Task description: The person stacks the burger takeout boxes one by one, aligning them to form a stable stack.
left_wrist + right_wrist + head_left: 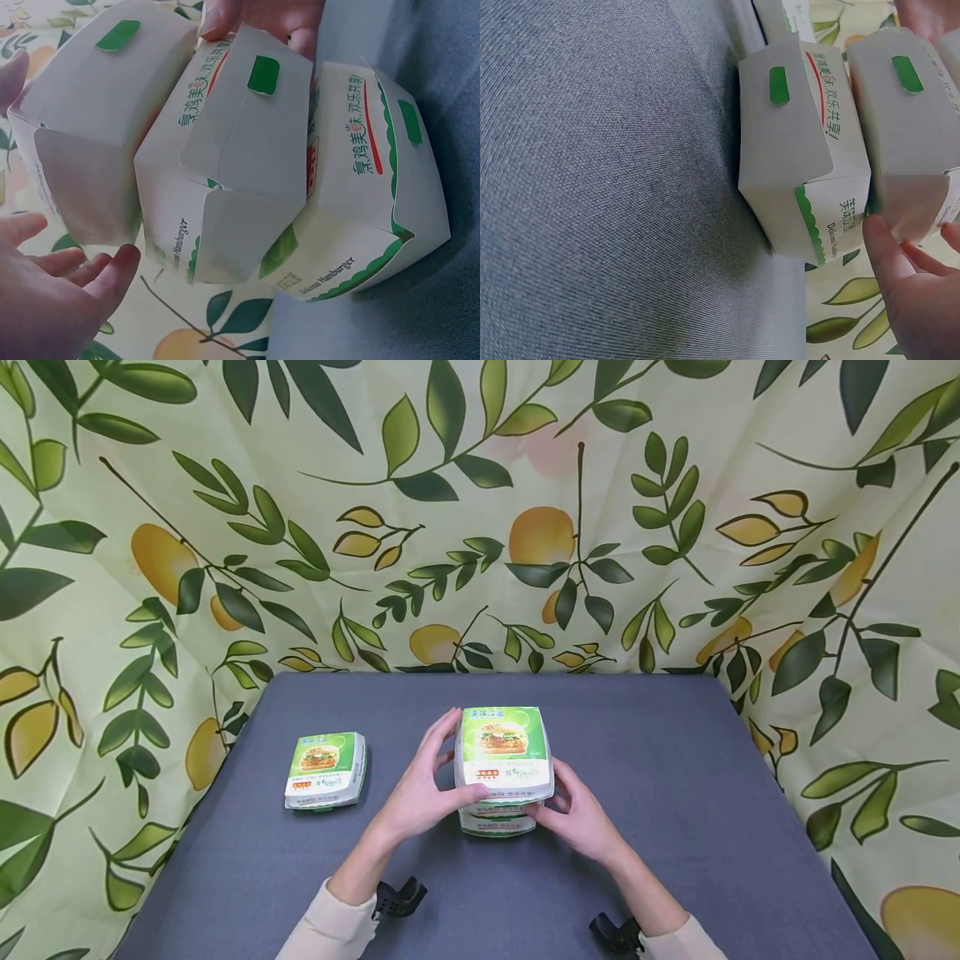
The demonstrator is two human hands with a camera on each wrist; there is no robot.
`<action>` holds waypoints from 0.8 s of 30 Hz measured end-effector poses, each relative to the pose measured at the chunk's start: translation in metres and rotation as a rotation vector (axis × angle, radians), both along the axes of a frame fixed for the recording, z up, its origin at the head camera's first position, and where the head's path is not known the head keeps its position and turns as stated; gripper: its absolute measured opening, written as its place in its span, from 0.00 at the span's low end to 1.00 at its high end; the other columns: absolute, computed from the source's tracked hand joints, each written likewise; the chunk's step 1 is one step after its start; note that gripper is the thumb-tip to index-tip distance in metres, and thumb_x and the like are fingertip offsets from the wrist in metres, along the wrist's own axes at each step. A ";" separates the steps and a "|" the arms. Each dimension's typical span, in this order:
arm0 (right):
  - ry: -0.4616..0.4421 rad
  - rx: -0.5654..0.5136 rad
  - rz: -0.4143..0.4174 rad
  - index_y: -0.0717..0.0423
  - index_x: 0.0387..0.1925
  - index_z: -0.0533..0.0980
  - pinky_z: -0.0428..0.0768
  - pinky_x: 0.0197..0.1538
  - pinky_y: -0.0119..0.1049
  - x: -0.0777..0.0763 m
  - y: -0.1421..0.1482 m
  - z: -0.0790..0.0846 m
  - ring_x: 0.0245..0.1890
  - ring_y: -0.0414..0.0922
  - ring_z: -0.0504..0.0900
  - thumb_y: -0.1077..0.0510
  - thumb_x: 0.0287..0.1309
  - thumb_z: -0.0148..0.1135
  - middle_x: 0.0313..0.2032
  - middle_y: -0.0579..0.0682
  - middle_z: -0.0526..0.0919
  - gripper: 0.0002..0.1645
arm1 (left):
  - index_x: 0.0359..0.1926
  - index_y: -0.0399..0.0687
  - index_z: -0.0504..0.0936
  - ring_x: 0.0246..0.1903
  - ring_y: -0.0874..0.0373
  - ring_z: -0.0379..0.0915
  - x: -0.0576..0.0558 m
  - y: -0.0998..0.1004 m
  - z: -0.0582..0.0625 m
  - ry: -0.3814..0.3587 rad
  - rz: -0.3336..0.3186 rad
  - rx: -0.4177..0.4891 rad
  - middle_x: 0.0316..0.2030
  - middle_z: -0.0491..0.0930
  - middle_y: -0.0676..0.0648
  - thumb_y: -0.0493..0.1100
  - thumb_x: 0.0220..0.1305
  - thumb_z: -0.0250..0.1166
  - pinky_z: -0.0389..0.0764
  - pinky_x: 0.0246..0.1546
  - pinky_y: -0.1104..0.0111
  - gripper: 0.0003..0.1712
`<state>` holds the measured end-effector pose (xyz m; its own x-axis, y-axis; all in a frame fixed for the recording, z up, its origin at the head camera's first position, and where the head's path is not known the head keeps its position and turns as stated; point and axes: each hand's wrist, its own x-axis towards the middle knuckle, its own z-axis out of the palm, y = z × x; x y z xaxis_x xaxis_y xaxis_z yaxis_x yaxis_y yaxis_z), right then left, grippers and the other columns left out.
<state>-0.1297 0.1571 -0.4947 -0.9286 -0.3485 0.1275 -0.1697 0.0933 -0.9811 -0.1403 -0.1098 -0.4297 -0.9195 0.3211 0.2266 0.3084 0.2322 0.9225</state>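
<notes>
Several burger boxes, white and green with a burger picture, are in view. Three form a stack between both hands: the top burger box (502,752), the middle burger box (232,142) and the bottom burger box (791,142), which sits on the table. The left hand (416,793) holds the top box, thumb at the front corner and fingers along the left side. From the right, the right hand (581,822) grips the upper boxes, its thumb at the front near the gap below the top one. In the left wrist view, the layers stand slightly askew.
Another closed burger box (325,770) lies by itself on the grey-blue table (637,727), left of the stack. A cloth (480,527) printed with leaves and fruit hangs behind and around the table. Black wrist mounts (400,897) stick out near the cuffs.
</notes>
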 end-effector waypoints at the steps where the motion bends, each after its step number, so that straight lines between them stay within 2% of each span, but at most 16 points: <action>1: -0.001 -0.004 0.003 0.52 0.75 0.59 0.81 0.54 0.34 0.000 0.000 0.000 0.60 0.54 0.75 0.62 0.61 0.72 0.68 0.59 0.67 0.46 | 0.80 0.60 0.53 0.74 0.53 0.49 0.000 0.000 0.000 0.001 -0.001 0.000 0.79 0.47 0.50 0.46 0.56 0.78 0.61 0.69 0.45 0.58; 10: 0.008 -0.027 0.024 0.56 0.75 0.58 0.82 0.53 0.34 0.000 0.000 0.000 0.58 0.53 0.78 0.64 0.61 0.71 0.66 0.61 0.68 0.46 | 0.80 0.50 0.54 0.74 0.52 0.51 0.000 -0.002 -0.001 0.036 -0.018 0.016 0.79 0.50 0.47 0.44 0.56 0.78 0.63 0.69 0.46 0.57; 14: 0.014 -0.037 0.029 0.56 0.75 0.58 0.82 0.53 0.35 -0.001 -0.001 0.000 0.58 0.50 0.79 0.64 0.61 0.71 0.66 0.61 0.69 0.46 | 0.80 0.52 0.54 0.74 0.51 0.53 0.001 -0.005 -0.001 0.046 -0.008 0.023 0.78 0.51 0.50 0.43 0.56 0.78 0.65 0.69 0.49 0.56; 18: 0.022 -0.048 0.040 0.55 0.75 0.58 0.82 0.52 0.35 -0.001 -0.001 0.000 0.57 0.49 0.80 0.65 0.62 0.70 0.65 0.61 0.70 0.45 | 0.80 0.59 0.55 0.74 0.47 0.53 0.002 -0.010 0.000 0.038 0.001 0.028 0.78 0.51 0.54 0.43 0.59 0.76 0.66 0.69 0.50 0.54; 24: 0.036 -0.059 0.053 0.55 0.75 0.59 0.83 0.52 0.35 -0.002 0.000 -0.001 0.55 0.49 0.80 0.65 0.62 0.70 0.64 0.61 0.70 0.45 | 0.80 0.56 0.53 0.73 0.42 0.55 0.002 -0.021 0.005 0.042 0.006 0.047 0.78 0.50 0.45 0.44 0.67 0.68 0.65 0.68 0.44 0.47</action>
